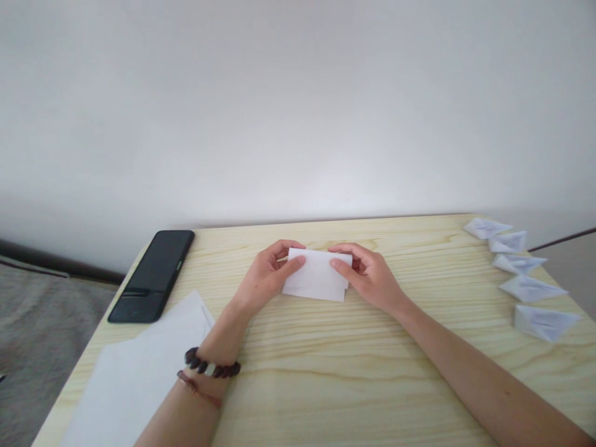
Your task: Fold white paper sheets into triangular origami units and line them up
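Observation:
A folded white paper (pixel 317 275) lies on the light wooden table (pixel 326 372) near its far edge. My left hand (pixel 267 276) grips the paper's left end, thumb on top and fingers curled over the far edge. My right hand (pixel 367 273) pinches its right end the same way. Both hands are closed on the paper. A dark bead bracelet and a thin red cord sit on my left wrist (pixel 212 369).
A black phone (pixel 153 275) lies at the table's left corner. A stack of white sheets (pixel 139 366) rests at the near left. Several folded white paper shapes (pixel 521 273) line the right edge. A plain wall stands behind the table.

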`<state>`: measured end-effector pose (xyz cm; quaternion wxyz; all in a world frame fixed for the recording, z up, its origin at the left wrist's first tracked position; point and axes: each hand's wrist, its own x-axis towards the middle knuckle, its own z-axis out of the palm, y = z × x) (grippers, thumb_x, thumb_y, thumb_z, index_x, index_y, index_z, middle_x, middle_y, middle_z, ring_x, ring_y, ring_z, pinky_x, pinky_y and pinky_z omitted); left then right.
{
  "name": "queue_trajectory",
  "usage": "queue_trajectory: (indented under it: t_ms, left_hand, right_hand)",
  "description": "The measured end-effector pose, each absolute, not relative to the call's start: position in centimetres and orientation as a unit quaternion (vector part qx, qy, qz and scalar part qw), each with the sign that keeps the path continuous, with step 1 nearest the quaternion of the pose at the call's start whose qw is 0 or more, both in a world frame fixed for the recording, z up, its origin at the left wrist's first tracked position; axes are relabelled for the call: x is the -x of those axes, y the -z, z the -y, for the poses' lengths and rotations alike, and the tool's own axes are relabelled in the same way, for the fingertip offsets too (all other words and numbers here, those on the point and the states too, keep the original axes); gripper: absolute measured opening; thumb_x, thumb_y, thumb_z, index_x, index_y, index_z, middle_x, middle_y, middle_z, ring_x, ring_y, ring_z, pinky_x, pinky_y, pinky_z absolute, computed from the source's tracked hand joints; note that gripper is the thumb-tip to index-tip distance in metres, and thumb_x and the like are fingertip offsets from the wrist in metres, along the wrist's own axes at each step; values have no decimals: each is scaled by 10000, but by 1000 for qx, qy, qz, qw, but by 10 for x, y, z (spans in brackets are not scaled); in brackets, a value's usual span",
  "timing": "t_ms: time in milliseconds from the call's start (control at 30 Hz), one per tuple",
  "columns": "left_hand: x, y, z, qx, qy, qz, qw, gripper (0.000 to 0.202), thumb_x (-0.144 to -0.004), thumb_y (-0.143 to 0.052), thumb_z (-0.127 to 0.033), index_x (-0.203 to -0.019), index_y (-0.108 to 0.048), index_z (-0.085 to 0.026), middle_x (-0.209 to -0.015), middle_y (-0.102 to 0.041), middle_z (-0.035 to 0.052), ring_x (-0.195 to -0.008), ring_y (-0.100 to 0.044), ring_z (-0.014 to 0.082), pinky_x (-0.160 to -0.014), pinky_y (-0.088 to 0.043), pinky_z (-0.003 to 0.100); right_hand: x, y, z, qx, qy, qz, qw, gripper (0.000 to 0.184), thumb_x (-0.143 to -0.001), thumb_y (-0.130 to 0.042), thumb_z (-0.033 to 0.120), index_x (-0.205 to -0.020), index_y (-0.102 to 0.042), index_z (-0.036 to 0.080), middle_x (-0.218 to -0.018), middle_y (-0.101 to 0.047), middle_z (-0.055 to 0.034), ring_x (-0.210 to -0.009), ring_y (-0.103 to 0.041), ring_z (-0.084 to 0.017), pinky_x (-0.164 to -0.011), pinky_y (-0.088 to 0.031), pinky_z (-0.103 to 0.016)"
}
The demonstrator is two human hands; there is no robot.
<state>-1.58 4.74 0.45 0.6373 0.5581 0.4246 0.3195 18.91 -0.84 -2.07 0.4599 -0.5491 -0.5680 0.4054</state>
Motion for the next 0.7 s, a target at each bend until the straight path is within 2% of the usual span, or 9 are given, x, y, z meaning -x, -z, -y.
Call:
queue_trajectory:
  t_ms: [100,167,400,700]
  left_hand:
    - [13,-5,-45,-568,-313,-446,617,420,-746,-683,-512,-975,-625,-165,-637,-570,-32,-513,-491,77,-438,-337,164]
    - [11,-4,-44,-573,-308,-464,601,434,-737,-685,-526,-957,-638,-155,-605,-565,-29,-489,-469,76,-418,-313,166]
    - [10,3,-44,-554,-321,-470,607,434,-707,-726,-502,-943,-651,-146,-642,-619,-5,-513,-516,88,-436,-347,174]
    - [11,2,-45,-559,-316,-464,610,431,-698,-733,-495,-947,-662,-150,-666,-642,1,-534,-541,96,-455,-383,179]
  right_hand:
    - [-184,20,9,548,-399,572,462,283,-824,-643,402,-1023,-662,201,-905,-711,-52,-668,-643,-148,-566,-511,-241]
    - [-183,21,9,542,-399,571,469,263,-818,-654,377,-1014,-659,203,-888,-707,-45,-665,-642,-142,-560,-512,-233]
    - [-182,17,9,537,-371,596,468,239,-851,-616,366,-1027,-663,211,-963,-704,-53,-679,-627,-129,-539,-486,-216]
    - [-181,19,8,564,-371,572,466,237,-839,-625,392,-974,-686,207,-881,-701,-51,-627,-598,-131,-512,-457,-228]
